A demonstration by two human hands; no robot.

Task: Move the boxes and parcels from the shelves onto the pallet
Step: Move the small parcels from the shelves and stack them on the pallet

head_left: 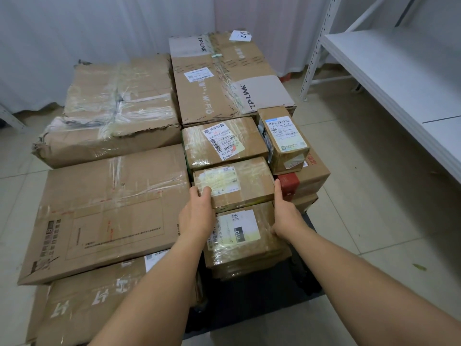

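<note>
A small taped cardboard box (pixel 247 182) with a worn white label sits on top of other boxes on the dark pallet (pixel 252 313). My left hand (pixel 198 212) grips its near left corner, fingers over the top edge. My right hand (pixel 284 211) holds its right side, fingers straight up against the wall. Under its near edge lies a flat labelled box (pixel 245 236). Behind it sits another labelled box (pixel 222 142).
Large cartons fill the pallet: a TP-LINK box (pixel 224 78) at the back, a torn carton (pixel 109 111) at the left, and a wide flat carton (pixel 104 211). A small upright box (pixel 283 138) stands right of the held box. White shelving (pixel 389 71) stands at the right.
</note>
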